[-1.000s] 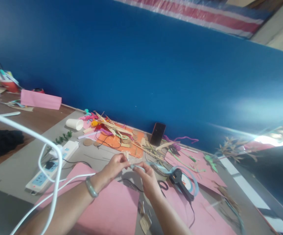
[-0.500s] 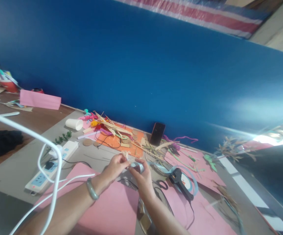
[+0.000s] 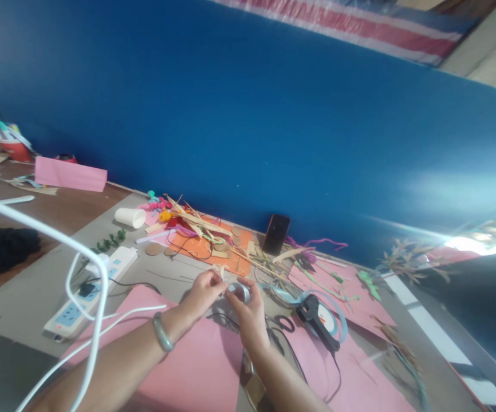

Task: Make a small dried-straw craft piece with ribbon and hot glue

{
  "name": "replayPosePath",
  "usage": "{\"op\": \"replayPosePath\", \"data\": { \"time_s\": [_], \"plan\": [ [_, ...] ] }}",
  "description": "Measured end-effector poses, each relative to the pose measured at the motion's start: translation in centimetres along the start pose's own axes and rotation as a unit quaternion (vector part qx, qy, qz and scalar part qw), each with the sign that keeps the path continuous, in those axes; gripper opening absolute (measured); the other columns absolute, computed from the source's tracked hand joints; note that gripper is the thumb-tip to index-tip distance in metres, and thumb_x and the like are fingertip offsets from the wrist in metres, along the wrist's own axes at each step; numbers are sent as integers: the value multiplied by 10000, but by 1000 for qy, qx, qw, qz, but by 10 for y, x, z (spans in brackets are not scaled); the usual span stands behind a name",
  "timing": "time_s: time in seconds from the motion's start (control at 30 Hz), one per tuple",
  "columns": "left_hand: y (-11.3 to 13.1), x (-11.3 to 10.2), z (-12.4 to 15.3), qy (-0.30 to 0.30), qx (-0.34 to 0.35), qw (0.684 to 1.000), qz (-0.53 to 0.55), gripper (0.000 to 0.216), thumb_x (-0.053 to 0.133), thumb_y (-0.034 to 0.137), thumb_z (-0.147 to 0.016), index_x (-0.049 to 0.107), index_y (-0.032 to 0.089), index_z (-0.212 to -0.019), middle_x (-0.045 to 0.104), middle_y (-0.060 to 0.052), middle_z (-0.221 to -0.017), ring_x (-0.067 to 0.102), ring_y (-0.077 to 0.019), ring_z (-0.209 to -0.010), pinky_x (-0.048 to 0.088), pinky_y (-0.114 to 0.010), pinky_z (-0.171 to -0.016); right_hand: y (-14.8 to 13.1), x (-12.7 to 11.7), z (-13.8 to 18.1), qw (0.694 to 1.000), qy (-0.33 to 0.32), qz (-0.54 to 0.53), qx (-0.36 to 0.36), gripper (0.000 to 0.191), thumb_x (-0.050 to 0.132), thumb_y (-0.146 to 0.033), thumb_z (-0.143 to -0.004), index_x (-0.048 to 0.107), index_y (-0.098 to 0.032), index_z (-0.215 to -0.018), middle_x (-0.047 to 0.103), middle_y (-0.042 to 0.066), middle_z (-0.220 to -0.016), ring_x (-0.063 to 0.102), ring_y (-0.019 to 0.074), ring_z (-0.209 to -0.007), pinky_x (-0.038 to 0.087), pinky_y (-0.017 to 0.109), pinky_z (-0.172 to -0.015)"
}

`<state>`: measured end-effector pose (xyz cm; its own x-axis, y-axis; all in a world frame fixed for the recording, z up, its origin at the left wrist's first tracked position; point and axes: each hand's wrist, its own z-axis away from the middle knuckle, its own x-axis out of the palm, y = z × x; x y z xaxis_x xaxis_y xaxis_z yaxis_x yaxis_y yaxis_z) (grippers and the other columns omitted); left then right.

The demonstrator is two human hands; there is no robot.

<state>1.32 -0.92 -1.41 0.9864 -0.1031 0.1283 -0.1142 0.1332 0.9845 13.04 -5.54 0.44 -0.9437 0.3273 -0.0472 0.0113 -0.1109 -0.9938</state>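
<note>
Above the table (image 3: 156,270), fingers (image 3: 252,286) pinch ribbon (image 3: 244,293).

A grey table (image 3: 24,294) is being used as a place for making crafts. It is being filled with bits and pieces: big sheets of pink paper (image 3: 188,366), a heap of thin sticks (image 3: 199,220), round brown discs (image 3: 153,249) and a roll of light blue ribbon (image 3: 329,320). A black glue gun (image 3: 311,315) is being kept there too, and a black plug (image 3: 87,290) is being held by a white power strip (image 3: 70,315). Whether a home, a school or a workshop is being seen is not being made clear.
</note>
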Motion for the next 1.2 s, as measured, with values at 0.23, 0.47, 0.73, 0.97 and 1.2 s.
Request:
{"op": "replayPosePath", "data": {
  "time_s": [0.23,0.47,0.73,0.97,1.2],
  "plan": [
    [2,0,2,-7,-8,1000,5,196,655,288,-670,507,177,-604,507,41,-541,489,-118,-559,377,-251,-601,3,-2,-2,1000,1,-24,9,494,795,-326,-599,553,-208,-1014,583,-38,-708,600,168,-698,493,287,-639],
    [16,-1,7,-43,-52,997,48,210,665,314,-661,504,179,-644,513,45,-551,487,-117,-564,364,-248,-608,3,-4,-4,999,-6,-45,12,485,787,-273,-598,537,-210,-1008,586,-50,-690,577,148,-664,464,267,-615],
    [30,-1,12,-92,-72,989,91,58,588,175,-628,533,167,-646,530,35,-583,496,-115,-595,372,-242,-631,5,-10,-11,998,7,-60,14,522,821,-306,-566,512,-214,-976,598,-68,-651,540,125,-568,426,242,-557],
    [19,-2,8,-109,-66,989,71,95,645,194,-632,587,151,-695,569,28,-615,516,-120,-625,377,-244,-652,7,-12,-10,991,-16,-128,32,533,827,-308,-588,483,-231,-987,596,-76,-657,563,133,-574,446,261,-583],
    [11,-3,5,-95,-67,991,61,208,762,300,-607,648,131,-642,587,16,-578,489,-98,-557,348,-225,-583,3,-12,-7,985,-25,-164,43,529,830,-290,-584,483,-239,-980,613,-61,-713,600,138,-630,449,246,-590]
  ]
}}
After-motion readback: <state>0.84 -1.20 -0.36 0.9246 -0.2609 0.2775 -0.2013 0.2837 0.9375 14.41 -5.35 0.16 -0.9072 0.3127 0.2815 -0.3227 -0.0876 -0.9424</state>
